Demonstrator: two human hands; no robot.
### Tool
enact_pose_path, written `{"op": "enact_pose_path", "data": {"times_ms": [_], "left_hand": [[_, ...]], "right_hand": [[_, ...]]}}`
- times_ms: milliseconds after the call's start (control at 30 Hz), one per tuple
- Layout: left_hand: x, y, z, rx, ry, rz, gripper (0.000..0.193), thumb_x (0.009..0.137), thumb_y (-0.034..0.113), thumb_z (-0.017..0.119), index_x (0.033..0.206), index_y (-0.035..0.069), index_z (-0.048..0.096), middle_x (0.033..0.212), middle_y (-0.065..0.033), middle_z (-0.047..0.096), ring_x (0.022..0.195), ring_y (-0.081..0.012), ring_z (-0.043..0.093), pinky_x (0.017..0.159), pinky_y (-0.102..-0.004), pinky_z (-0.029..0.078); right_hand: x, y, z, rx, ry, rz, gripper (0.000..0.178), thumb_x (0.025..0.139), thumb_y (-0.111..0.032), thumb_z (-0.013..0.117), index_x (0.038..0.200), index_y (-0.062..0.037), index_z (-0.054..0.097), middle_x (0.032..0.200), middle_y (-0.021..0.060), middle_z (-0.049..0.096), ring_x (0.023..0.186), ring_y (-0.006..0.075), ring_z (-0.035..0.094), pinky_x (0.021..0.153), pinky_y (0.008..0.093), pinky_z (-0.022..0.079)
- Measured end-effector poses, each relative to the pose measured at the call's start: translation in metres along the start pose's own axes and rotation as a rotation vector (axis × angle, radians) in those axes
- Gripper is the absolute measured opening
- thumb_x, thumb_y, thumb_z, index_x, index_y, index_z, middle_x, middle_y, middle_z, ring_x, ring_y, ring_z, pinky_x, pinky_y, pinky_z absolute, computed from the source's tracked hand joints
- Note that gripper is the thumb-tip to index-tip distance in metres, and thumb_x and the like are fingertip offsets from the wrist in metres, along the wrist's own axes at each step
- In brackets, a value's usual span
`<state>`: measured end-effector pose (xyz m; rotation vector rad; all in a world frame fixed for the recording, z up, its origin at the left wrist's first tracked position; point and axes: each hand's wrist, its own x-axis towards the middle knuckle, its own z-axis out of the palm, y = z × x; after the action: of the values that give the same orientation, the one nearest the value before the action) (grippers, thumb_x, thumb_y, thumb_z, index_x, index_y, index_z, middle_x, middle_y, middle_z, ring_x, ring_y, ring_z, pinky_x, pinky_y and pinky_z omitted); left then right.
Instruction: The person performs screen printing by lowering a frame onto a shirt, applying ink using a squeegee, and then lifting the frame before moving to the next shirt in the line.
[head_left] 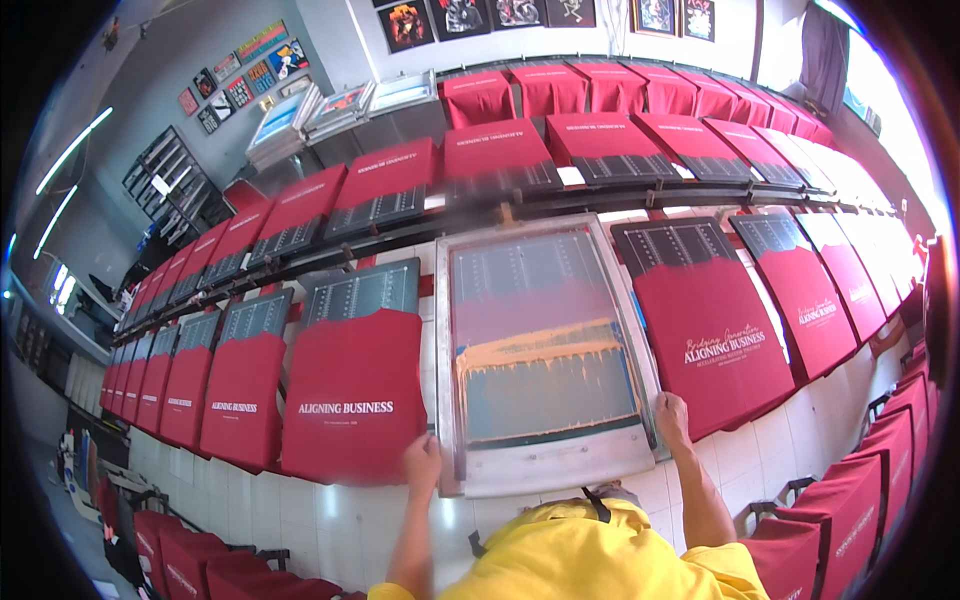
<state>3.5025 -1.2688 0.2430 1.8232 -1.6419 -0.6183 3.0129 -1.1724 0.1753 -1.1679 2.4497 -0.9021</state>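
A silk-screen printing frame with a pale metal border lies in front of me, over a printing board. Through its mesh I see a band of peach-orange ink with drips running toward me. My left hand is closed at the frame's near left corner. Further up the opposite side, my right hand closes on the right edge. To the left of the frame is a red shirt with white lettering, stretched on a dark board. Another red shirt on the right carries an added script line above its lettering.
Long rows of boards with red shirts run left and right, with a metal rail behind the nearest row. More shirts hang on boards at the lower right and lower left. Stacked screens stand at the back, near a rack.
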Motion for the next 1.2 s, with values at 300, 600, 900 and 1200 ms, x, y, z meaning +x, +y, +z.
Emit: {"op": "enact_pose_path", "data": {"times_ms": [300,600,900,1200], "left_hand": [[-0.091,0.080,-0.056,-0.388,-0.974,-0.030,0.026,0.100,0.024,0.054,0.100,0.005,0.071,0.093,-0.0015,0.069,0.073,-0.0097,0.061,0.058,-0.0224,0.044],[-0.143,0.067,0.069,-0.827,-1.141,-0.532,0.037,0.108,0.028,0.038,0.130,0.002,0.054,0.090,-0.0018,0.063,0.063,-0.0065,0.048,0.052,-0.0181,0.037],[-0.140,0.054,0.083,-1.076,-1.087,-0.702,0.030,0.108,0.028,0.039,0.094,0.008,0.055,0.072,0.0017,0.049,0.050,-0.0053,0.036,0.042,-0.0202,0.024],[-0.139,0.070,0.074,-0.920,-1.057,-0.662,0.031,0.109,0.029,0.037,0.094,0.007,0.054,0.068,0.0030,0.046,0.050,-0.0060,0.035,0.047,-0.0206,0.027]], "right_hand": [[-0.105,-0.118,-0.064,-0.217,-0.537,-0.951,0.063,0.077,-0.018,0.073,0.136,-0.0106,0.052,0.133,0.0092,0.058,0.124,0.0303,0.054,0.105,0.0457,0.041],[-0.061,-0.162,-0.042,-0.374,-0.487,-0.876,0.038,0.071,-0.014,0.070,0.107,-0.0079,0.060,0.101,0.0082,0.065,0.099,0.0299,0.063,0.082,0.0441,0.052],[-0.073,-0.164,-0.066,-0.276,-0.496,-0.902,0.031,0.069,-0.017,0.073,0.096,-0.0088,0.061,0.092,0.0086,0.064,0.094,0.0296,0.063,0.082,0.0442,0.051],[-0.035,-0.165,-0.034,-0.249,-0.251,-0.987,0.033,0.069,-0.014,0.075,0.098,-0.0098,0.061,0.098,0.0057,0.063,0.096,0.0260,0.061,0.083,0.0404,0.049]]}}
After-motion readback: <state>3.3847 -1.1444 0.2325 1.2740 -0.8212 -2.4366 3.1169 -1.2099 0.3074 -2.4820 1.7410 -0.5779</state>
